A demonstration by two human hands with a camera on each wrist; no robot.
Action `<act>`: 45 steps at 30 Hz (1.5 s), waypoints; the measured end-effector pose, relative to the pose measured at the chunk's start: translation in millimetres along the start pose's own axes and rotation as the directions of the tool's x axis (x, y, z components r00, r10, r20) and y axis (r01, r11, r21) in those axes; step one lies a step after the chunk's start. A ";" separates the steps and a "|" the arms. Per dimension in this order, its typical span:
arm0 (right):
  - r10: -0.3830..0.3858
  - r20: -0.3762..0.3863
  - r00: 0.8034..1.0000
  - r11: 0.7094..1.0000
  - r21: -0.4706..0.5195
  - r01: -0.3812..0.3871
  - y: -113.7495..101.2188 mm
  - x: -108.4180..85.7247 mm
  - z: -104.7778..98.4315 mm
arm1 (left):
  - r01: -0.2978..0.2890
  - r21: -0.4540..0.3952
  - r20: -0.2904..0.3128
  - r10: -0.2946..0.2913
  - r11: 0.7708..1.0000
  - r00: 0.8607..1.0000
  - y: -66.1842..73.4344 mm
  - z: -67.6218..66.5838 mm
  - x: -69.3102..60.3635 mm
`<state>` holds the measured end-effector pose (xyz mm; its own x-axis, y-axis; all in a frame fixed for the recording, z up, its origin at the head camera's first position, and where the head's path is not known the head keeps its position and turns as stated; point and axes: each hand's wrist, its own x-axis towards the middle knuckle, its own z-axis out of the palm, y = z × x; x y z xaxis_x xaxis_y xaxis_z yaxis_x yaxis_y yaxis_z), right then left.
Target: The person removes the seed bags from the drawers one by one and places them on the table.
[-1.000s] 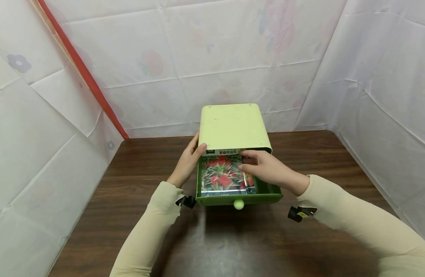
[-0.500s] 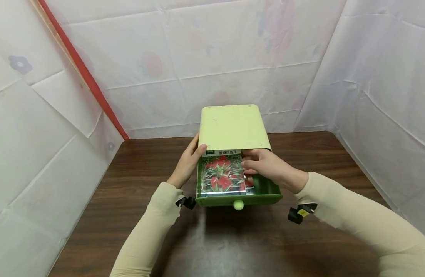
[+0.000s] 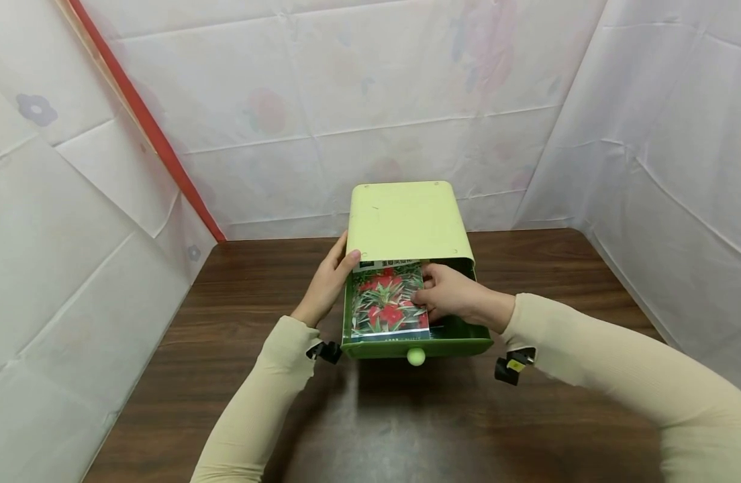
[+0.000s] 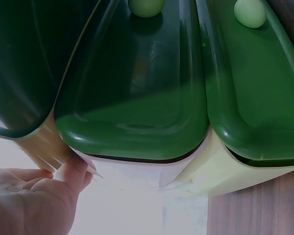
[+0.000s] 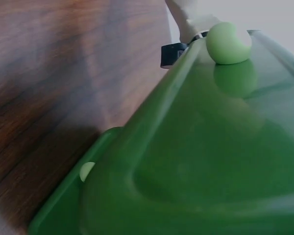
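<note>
A small pale green drawer cabinet stands on the table with its top drawer pulled out. In the drawer lies a flat packet printed with red flowers, like a seed packet; its back end is under the cabinet top. My right hand reaches into the drawer and pinches the packet's right edge, thumb on the printed face. A sliver of something beneath shows beside it. My left hand rests against the cabinet's left side, fingers along the wall, thumb at the front corner. In the right wrist view the right hand is hidden.
Two lower green drawers, one with a round knob, are pushed in below in the left wrist view. The drawer's pale knob faces me. A dark wooden table lies beneath. White sheeting surrounds the back and sides.
My right hand has shifted left, nearer the packet's right edge. The second flowered piece that showed to the right of the packet is now mostly covered. The left hand stays still.
</note>
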<state>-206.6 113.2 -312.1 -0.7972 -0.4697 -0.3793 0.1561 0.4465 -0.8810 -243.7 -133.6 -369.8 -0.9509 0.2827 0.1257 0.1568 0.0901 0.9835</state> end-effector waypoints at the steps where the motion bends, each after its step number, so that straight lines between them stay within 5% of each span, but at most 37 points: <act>1: 0.007 0.002 1.000 1.000 -0.004 -0.007 -0.1 0.4 0.4 | -0.002 0.001 -0.001 0.002 1.000 1.000 -0.4 0.0 0.1; 19: -0.076 -0.051 0.996 0.994 0.073 0.080 0.9 -8.4 -12.3 | -0.005 -0.003 -0.015 0.005 1.000 1.000 -2.0 0.6 2.6; 28: -0.041 0.045 0.998 0.976 0.216 0.030 -1.8 -18.2 -23.9 | -0.009 -0.019 -0.003 0.009 1.000 1.000 -2.1 0.6 2.8; 45: 0.022 0.103 0.994 0.980 0.193 -0.042 0.7 -58.3 -33.8 | -0.013 0.021 -0.022 0.014 1.000 1.000 -4.8 -1.5 2.4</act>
<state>-179.8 166.7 -281.1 -0.7295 -0.5354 -0.4258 0.2988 0.3106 -0.9024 -247.2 -134.8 -374.1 -0.9543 0.2629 0.1418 0.1747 0.1061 0.9789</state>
